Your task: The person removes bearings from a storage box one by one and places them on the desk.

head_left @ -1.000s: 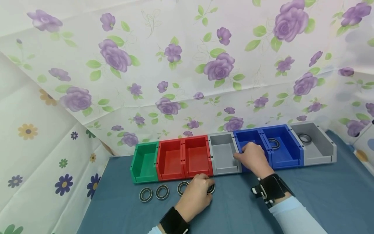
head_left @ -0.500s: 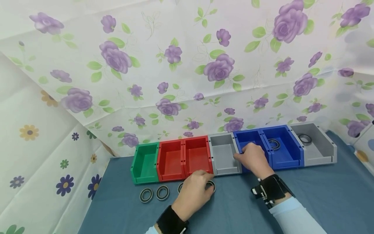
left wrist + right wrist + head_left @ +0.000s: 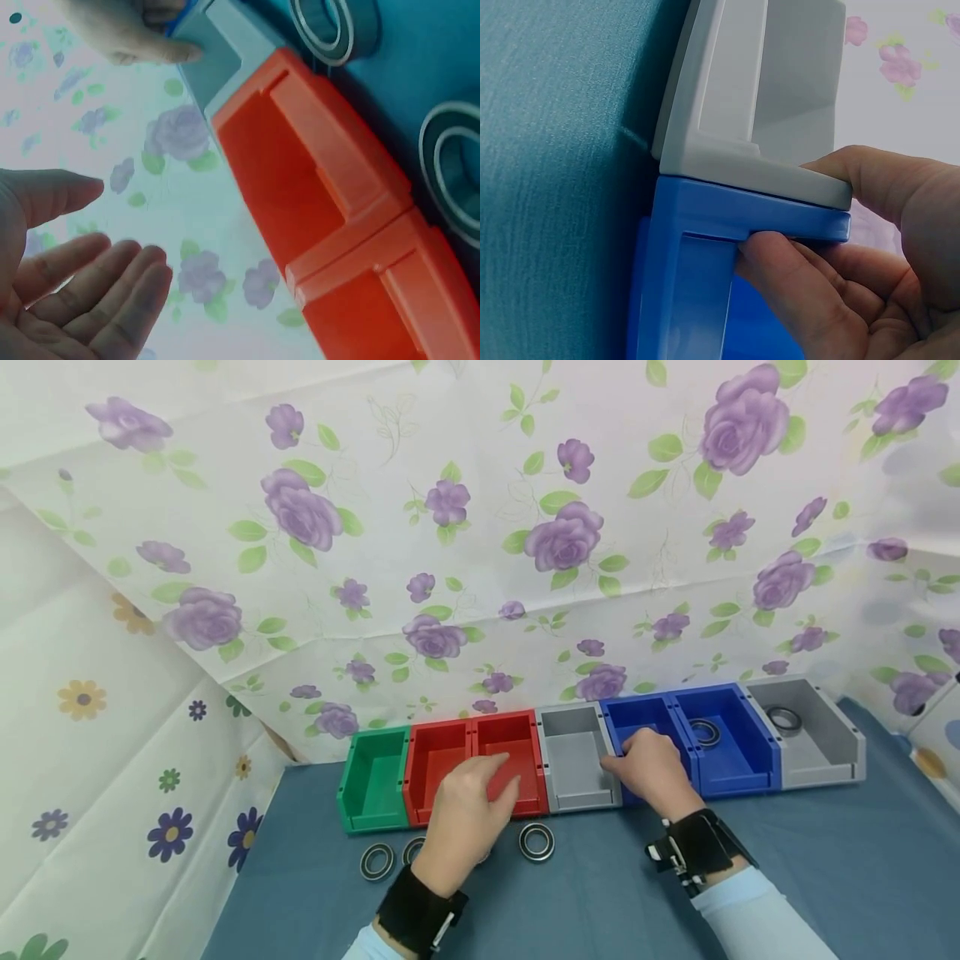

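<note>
Bins (image 3: 438,764), seven side by side, stand on the table (image 3: 600,885) in front of a floral sheet (image 3: 480,460). Reference: middle gray bin (image 3: 576,752). Far left of it, green bin (image 3: 375,777), then two red bins (image 3: 510,739), the second next to the middle gray bin. On the table, left and forward of the middle gray bin, four bearings lie in a line: first bearing (image 3: 363,862) in full view, second bearing (image 3: 407,853) partly covered, third bearing (image 3: 486,857) mostly hidden behind the left hand (image 3: 465,802), fourth bearing (image 3: 523,843) nearest the middle gray bin. Left hand is in the air over the red bins, thumb and fingers spread apart, nothing held. Right hand (image 3: 652,768) clamps the adjoining walls of middle gray bin and left blue bin (image 3: 622,714), thumb gray side, fingers blue side. Further right of the middle gray bin: right blue bin (image 3: 738,756) with one bearing inside, then end gray bin (image 3: 825,739), also one bearing inside.
</note>
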`<control>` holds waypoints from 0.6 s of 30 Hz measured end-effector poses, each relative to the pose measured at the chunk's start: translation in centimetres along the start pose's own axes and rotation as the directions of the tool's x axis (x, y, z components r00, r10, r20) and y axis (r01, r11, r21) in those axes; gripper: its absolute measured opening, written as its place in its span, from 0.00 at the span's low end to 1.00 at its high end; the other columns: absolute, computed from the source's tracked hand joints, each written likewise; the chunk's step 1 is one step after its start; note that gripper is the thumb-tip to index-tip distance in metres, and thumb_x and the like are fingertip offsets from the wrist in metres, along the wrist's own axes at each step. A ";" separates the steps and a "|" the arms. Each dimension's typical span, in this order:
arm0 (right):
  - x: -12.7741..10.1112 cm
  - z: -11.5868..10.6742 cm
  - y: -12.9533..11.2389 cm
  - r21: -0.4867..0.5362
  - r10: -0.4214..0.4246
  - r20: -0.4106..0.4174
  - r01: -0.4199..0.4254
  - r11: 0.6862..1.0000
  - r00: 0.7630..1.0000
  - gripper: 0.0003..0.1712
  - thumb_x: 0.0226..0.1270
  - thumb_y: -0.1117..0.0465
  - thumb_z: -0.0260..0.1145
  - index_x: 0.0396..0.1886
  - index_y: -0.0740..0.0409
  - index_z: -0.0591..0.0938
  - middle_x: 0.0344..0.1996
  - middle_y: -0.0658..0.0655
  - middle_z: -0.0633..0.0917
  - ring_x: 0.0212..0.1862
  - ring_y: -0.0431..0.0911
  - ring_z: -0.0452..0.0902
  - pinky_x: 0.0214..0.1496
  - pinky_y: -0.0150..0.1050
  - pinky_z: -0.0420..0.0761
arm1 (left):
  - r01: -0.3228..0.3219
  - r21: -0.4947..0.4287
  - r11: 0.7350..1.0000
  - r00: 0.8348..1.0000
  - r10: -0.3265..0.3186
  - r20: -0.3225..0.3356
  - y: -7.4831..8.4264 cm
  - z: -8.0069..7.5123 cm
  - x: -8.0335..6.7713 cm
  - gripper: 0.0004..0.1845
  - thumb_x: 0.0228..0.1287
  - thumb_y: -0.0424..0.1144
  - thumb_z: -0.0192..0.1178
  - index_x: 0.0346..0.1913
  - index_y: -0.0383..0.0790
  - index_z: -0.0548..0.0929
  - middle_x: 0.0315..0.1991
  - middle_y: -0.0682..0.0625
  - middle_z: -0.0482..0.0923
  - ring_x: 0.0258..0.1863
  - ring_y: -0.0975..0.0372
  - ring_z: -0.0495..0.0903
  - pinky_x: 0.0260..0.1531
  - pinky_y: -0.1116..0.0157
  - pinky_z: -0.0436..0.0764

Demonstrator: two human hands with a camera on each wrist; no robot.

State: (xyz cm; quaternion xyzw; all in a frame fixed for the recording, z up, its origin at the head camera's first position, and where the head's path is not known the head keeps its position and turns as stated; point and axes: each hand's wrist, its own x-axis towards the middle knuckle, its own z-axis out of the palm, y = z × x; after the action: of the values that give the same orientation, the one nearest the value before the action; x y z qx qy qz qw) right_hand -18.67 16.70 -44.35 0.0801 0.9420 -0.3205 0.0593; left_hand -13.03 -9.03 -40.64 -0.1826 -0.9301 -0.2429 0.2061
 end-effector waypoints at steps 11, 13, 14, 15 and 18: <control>-0.1 0.0 0.1 0.001 0.003 0.004 -0.003 1.000 1.000 0.27 0.56 0.48 0.66 0.08 0.51 0.64 0.09 0.46 0.60 0.13 0.41 0.59 0.14 0.32 0.57 | 0.193 -0.052 0.980 0.980 -0.195 -0.036 -1.8 -0.3 0.9 0.33 0.57 0.50 0.64 0.64 0.38 0.70 0.60 0.43 0.74 0.53 0.54 0.80 0.42 0.60 0.82; -0.1 0.0 0.0 0.002 0.005 0.006 -0.005 1.000 1.000 0.27 0.56 0.48 0.66 0.08 0.51 0.64 0.09 0.46 0.60 0.13 0.41 0.59 0.14 0.32 0.57 | 0.231 -0.061 0.971 0.972 -0.233 -0.022 -2.2 0.0 1.0 0.34 0.57 0.48 0.64 0.64 0.36 0.69 0.62 0.41 0.72 0.56 0.51 0.78 0.44 0.58 0.81; -0.1 0.0 0.0 0.003 0.005 0.006 -0.005 1.000 1.000 0.27 0.56 0.48 0.66 0.08 0.51 0.64 0.09 0.46 0.60 0.13 0.41 0.59 0.14 0.32 0.57 | 0.245 -0.061 0.968 0.969 -0.247 -0.017 -2.4 0.2 1.0 0.35 0.57 0.48 0.64 0.65 0.36 0.68 0.62 0.41 0.71 0.57 0.51 0.77 0.44 0.57 0.81; -0.1 -0.1 0.0 0.003 0.005 0.005 -0.005 1.000 1.000 0.27 0.56 0.48 0.66 0.08 0.51 0.64 0.09 0.46 0.60 0.12 0.41 0.59 0.14 0.32 0.57 | 0.258 -0.055 0.964 0.966 -0.260 -0.013 -2.6 0.4 1.0 0.35 0.57 0.49 0.64 0.65 0.35 0.68 0.62 0.40 0.71 0.58 0.50 0.76 0.45 0.56 0.80; -0.1 0.0 0.0 0.003 0.001 0.001 -0.001 1.000 1.000 0.27 0.55 0.48 0.66 0.07 0.51 0.64 0.08 0.46 0.60 0.12 0.41 0.58 0.14 0.32 0.57 | 0.297 -0.026 0.955 0.955 -0.297 -0.007 -3.3 1.0 1.1 0.37 0.57 0.53 0.63 0.64 0.35 0.69 0.61 0.41 0.73 0.57 0.50 0.76 0.47 0.55 0.79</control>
State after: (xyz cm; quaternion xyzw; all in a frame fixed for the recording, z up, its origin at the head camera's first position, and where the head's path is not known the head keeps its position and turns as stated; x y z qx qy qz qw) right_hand -18.63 16.69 -44.29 0.0807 0.9414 -0.3219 0.0601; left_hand -15.66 -10.94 -42.16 -0.0422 -0.9428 -0.2837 0.1701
